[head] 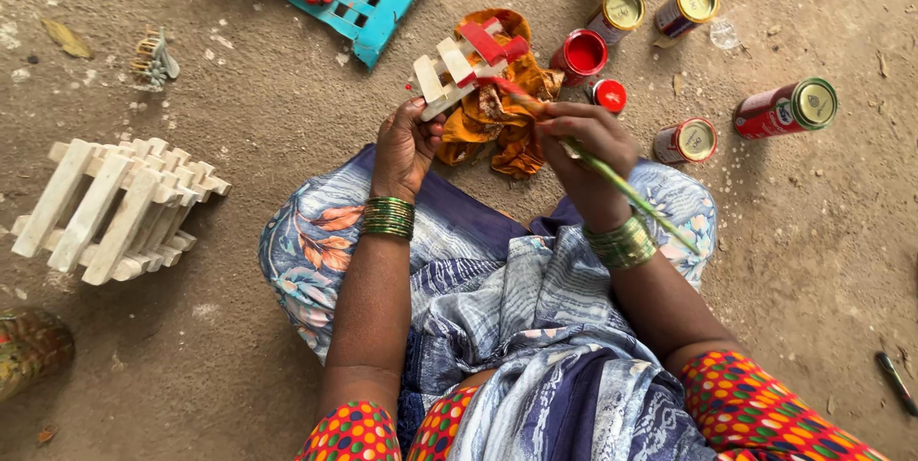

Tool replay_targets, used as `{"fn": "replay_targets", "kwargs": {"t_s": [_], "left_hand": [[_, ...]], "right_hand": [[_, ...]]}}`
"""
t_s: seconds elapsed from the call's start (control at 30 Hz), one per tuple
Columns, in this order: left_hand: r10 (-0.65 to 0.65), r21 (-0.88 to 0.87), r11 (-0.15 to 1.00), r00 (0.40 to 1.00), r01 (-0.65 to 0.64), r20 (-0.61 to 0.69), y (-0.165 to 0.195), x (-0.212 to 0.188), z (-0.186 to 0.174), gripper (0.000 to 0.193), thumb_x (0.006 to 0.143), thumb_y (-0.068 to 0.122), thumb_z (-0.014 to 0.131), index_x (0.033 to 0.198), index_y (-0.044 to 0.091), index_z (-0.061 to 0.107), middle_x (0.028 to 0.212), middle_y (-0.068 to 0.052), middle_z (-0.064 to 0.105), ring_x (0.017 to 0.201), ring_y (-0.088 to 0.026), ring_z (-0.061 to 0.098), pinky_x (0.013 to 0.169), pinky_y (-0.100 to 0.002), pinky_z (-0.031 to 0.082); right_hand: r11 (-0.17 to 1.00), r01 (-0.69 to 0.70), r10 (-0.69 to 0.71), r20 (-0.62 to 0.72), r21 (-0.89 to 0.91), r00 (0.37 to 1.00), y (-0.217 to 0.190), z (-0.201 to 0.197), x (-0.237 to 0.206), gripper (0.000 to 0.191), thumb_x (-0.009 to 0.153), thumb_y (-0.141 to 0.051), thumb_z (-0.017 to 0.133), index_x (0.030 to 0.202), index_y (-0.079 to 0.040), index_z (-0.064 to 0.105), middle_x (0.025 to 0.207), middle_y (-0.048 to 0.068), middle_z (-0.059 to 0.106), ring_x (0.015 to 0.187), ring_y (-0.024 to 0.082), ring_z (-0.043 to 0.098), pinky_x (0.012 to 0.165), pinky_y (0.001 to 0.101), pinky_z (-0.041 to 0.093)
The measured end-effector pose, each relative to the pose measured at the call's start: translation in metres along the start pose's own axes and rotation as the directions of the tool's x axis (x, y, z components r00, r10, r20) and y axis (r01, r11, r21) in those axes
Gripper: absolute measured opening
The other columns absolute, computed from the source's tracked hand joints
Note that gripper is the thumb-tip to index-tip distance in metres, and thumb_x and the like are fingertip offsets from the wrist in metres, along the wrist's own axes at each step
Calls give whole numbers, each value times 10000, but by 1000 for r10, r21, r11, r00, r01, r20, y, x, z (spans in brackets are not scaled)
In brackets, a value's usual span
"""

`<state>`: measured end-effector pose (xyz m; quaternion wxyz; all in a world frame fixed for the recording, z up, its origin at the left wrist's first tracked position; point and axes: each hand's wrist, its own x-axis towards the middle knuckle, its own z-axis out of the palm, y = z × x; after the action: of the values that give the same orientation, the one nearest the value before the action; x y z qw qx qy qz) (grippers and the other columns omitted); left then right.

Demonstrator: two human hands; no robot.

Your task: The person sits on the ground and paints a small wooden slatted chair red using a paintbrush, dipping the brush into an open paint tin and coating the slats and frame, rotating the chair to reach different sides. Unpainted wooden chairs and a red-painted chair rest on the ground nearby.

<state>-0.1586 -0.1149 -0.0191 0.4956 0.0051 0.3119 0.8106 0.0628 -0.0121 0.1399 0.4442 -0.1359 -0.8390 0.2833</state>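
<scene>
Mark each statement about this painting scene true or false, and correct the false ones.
1. The left hand holds a small slatted wooden piece. True.
2. The right hand holds a pair of scissors. False: it holds a green-handled brush.
3. The open tin holds blue paint. False: the paint is red.
4. A stack of unpainted wooden pieces lies on the floor on the left-hand side. True.
5. The slatted piece is fully painted. False: only part is red.
</scene>
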Motion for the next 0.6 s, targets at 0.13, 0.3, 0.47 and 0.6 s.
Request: {"fn": "replay_targets", "kwargs": {"t_s": [0.13, 0.3, 0.47, 0.6], "left_hand": [[-5, 9, 1000, 1000, 5, -18, 1, -1, -1, 241, 978, 233, 660, 1124, 42, 641, 842, -69, 698, 677, -134, 657, 577, -260, 558], [-22, -19, 1000, 1000, 22, 2, 0, 0, -1, 246, 987, 263, 630, 1134, 66, 636, 849, -44, 672, 691, -129, 633, 600, -267, 557], [-7, -36, 999, 1000, 6, -28, -2, -1, -6, 217, 1003, 250, 634, 1113, 63, 626, 864, -49, 668, 703, -128, 632, 606, -266, 556], [9, -41, 999, 999, -11, -33, -4, -6, -8, 232, 1016, 255, 626, 1122, 49, 617, 868, -56, 677, 698, -134, 633, 604, -266, 560]], "right_hand": [[960, -138, 163, -87, 243, 983, 7, -9, -5, 173, 960, 98, 770, 1023, -3, 645, 1157, 150, 722, 1091, 216, 745, 964, 337, 644], [752, -361, 462, -49, 552, 886, 10, -17, -15, 178, 996, 127, 705, 1100, 10, 621, 1221, 174, 703, 1076, 196, 721, 965, 311, 622], [689, -397, 498, 2, 606, 867, 13, -16, -18, 173, 983, 127, 702, 1095, 18, 628, 1220, 170, 698, 1057, 194, 720, 950, 311, 623], [672, -371, 491, -11, 641, 871, 12, -20, -16, 191, 975, 131, 707, 1094, 6, 624, 1213, 162, 699, 1056, 199, 721, 956, 318, 628]]}}
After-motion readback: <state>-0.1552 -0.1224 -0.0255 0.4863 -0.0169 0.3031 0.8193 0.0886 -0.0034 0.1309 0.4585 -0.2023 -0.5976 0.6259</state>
